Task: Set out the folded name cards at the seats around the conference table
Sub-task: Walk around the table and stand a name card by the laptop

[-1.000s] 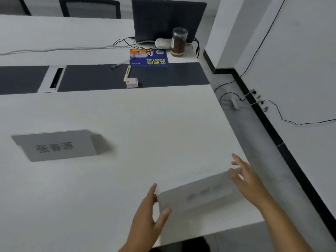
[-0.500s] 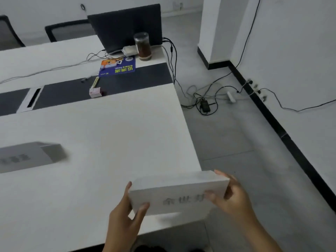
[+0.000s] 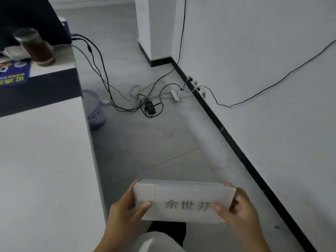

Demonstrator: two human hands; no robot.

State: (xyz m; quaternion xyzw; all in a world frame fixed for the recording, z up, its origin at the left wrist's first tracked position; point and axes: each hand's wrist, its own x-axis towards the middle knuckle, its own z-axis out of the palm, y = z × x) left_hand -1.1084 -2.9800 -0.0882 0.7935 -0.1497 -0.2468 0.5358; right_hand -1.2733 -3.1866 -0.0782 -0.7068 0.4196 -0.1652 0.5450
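Observation:
A folded white name card (image 3: 183, 200) with dark printed characters faces me, held off the table over the floor. My left hand (image 3: 125, 213) grips its left end, thumb on the front. My right hand (image 3: 238, 215) grips its right end, thumb across the last character. The white conference table (image 3: 45, 160) lies to the left of the card, its edge just beside my left hand. No other name card is in view.
At the table's far end stand a brown jar (image 3: 36, 48), a blue booklet (image 3: 12, 73) and a dark laptop (image 3: 34, 19). Tangled cables and a power adapter (image 3: 150, 107) lie on the floor. A purple wastebasket (image 3: 94, 110) sits by the table. White wall at right.
Both hands have lifted the name card off the table's corner and carried it right, past the table edge. The view has swung right, and the other card has left the frame.

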